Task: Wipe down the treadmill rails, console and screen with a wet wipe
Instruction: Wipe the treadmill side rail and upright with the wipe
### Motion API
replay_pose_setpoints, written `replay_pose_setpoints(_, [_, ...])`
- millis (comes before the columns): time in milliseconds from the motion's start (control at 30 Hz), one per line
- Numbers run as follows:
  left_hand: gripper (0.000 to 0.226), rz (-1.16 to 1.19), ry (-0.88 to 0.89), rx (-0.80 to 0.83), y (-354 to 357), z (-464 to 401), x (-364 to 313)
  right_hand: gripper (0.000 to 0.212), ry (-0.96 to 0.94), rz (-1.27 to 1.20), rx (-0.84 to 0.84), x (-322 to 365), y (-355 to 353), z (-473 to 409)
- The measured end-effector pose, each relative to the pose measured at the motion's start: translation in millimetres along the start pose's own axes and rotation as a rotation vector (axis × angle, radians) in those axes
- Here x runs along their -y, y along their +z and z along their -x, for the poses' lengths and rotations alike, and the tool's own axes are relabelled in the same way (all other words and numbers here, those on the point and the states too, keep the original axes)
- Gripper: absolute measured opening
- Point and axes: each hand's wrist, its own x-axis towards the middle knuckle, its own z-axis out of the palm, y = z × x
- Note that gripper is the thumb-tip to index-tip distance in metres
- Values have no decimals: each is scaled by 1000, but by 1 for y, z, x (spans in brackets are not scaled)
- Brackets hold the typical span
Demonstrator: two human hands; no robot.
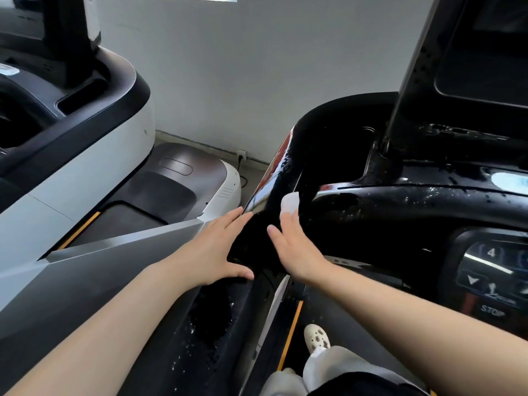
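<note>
Wiping the left handrail point(268, 178) of the black treadmill, item in hand: one folded white wet wipe point(290, 202), lying under the fingertips of the right hand point(297, 250) on the inner top face of that rail, just short of where the rail is curving round into the console point(428, 201). Right hand: fingers straight and pressing flat, not curled round the wipe, only the tips covering its near edge. Left hand point(217, 250): fingers extended and holding nothing, palm resting against the outer flank of the same rail, thumb reaching across toward the right hand. Rail surface: glossy, beaded with droplets along the bend beyond the wipe and speckled on the matte stretch nearer the body than both hands. Judgement on method: the wipe is probably working best if kept fully under the fingers rather than trailing ahead of them, pressure staying even, strokes overlapping along the rail's length and wrapping over the outer flank where the left hand is steadying. Control pad with STOP key point(493, 311), to the right of the rail, and screen point(485, 67), above and beyond it, are looking wet-spotted or unreadable; whether they are done cannot be told.
</note>
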Motion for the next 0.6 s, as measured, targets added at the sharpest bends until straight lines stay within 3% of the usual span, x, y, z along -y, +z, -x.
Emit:
replay_pose_setpoints(133, [107, -16, 23, -1, 1, 5, 1, 54, -241, 44, 97, -7, 26, 55])
replay_pose_setpoints(233, [107, -33, 42, 26, 2, 8, -1, 26, -234, -46, 153, -9, 15, 74])
replay_pose_setpoints(300, [108, -65, 51, 39, 3, 7, -2, 29, -258, 21, 119, -7, -10, 71])
replay_pose_setpoints(400, [110, -161, 71, 57, 3, 4, -3, 54, -381, 562, 69, -17, -58, 49])
replay_pose_setpoints(500, [108, -306, 76, 80, 4, 0, -5, 56, -558, 1074, -70, -34, -103, 20])
replay_pose_setpoints(600, [107, -418, 68, 109, 4, -1, -8, 59, -502, 1434, 76, -46, -127, -2])
